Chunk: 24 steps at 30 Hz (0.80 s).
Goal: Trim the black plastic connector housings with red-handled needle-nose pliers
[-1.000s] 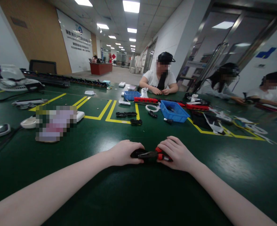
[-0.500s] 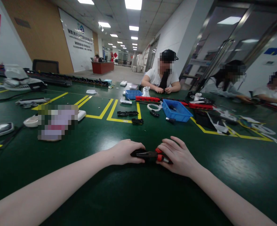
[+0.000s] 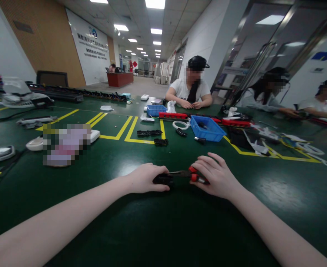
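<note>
My left hand (image 3: 149,178) is closed around a small black part (image 3: 164,180) just above the green table (image 3: 141,222). In my right hand (image 3: 214,176) are pliers (image 3: 181,173) with red-and-black handles, held by the grips. Their metal jaws point left, and the tips reach the upper edge of the black part. Whether the jaws pinch anything is too small to tell. My left fingers partly cover the part, and its exact kind does not show.
Beyond my hands lie several black pieces (image 3: 149,133) near yellow tape lines. A blue bin (image 3: 207,128) and a white coil (image 3: 180,125) stand farther right. A blurred flat object (image 3: 67,146) lies left. Across the table sits a person (image 3: 191,92); others work at the right.
The pliers have moved slightly right and up with my right hand, so more of their jaws shows. My left hand keeps hold of the black part, almost in the same place.
</note>
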Motion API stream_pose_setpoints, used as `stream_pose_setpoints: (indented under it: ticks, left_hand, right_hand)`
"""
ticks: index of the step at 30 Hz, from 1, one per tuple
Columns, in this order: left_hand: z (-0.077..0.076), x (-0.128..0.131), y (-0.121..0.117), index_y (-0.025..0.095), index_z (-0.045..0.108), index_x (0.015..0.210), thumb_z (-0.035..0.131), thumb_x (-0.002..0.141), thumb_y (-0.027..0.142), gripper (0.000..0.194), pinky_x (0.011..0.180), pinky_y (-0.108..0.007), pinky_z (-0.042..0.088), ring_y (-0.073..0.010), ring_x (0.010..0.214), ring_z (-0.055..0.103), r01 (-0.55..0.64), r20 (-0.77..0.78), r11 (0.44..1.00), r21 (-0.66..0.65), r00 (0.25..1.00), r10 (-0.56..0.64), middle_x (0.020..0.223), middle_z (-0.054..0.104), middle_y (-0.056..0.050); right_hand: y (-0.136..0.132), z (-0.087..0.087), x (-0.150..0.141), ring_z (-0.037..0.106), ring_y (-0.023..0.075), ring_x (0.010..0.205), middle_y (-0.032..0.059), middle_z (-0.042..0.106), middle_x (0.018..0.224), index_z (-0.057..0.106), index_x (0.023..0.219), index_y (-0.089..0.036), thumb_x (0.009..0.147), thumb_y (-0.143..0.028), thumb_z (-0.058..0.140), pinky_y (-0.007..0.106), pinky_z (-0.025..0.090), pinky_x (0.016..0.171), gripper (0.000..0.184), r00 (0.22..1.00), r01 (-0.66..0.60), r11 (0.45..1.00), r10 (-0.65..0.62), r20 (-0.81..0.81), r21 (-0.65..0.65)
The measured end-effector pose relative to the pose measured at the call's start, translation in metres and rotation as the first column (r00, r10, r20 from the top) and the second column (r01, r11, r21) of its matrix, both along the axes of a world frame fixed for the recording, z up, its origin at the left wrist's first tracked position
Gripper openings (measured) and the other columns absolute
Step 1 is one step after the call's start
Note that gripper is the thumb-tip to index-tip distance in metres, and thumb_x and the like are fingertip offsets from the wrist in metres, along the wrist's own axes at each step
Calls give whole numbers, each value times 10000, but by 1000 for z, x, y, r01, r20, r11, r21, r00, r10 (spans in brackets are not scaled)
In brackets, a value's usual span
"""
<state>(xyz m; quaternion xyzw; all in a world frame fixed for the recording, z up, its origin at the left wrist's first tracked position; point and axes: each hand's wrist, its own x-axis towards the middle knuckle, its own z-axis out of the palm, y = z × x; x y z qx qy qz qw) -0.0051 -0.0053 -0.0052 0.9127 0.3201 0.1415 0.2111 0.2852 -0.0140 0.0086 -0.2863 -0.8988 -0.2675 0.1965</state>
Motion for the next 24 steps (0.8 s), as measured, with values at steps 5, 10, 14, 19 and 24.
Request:
stream_pose_setpoints:
  ticks: [5,10,14,19,24]
  left_hand:
    - [-1,1,-3,251,551,1188,614,885,480,384,737,-297,458,-203,854,659,-29,-13,999,33,999,29,1011,694,-14]
    - [0,4,-7,231,524,1222,582,895,494,424,843,-361,474,-211,865,679,-116,-55,983,141,991,124,1019,716,-26]
    - [1,5,-11,229,502,1254,559,887,535,482,828,-367,480,-208,837,692,-115,-103,974,197,985,137,1033,726,-32]
    - [1,1,-13,213,472,1324,518,847,675,666,777,-368,486,-253,853,698,-101,-179,959,264,972,151,1077,720,-79]
    - [5,-7,-7,193,372,1444,453,859,728,797,712,-338,468,-233,673,677,-58,-252,965,255,960,124,815,720,-52]
  right_hand:
    - [1,-3,-8,615,258,1014,96,707,997,614,1083,-150,862,-439,595,469,355,1038,364,999,-39,999,39,20,3]
    - [4,-7,-6,636,234,935,117,697,1038,609,1125,-137,842,-419,627,403,475,866,400,999,-43,997,43,2,-72]
    - [4,-9,-4,638,234,934,126,692,1053,615,1127,-133,841,-413,632,371,501,790,401,999,-37,995,38,0,-96]
    - [3,-8,-5,642,236,926,131,694,1050,621,1128,-129,842,-412,632,374,506,783,403,999,-36,994,37,4,-107]
    - [3,-7,-2,645,242,933,135,695,1056,620,1134,-131,838,-421,639,382,512,789,416,999,-41,994,39,-17,-101]
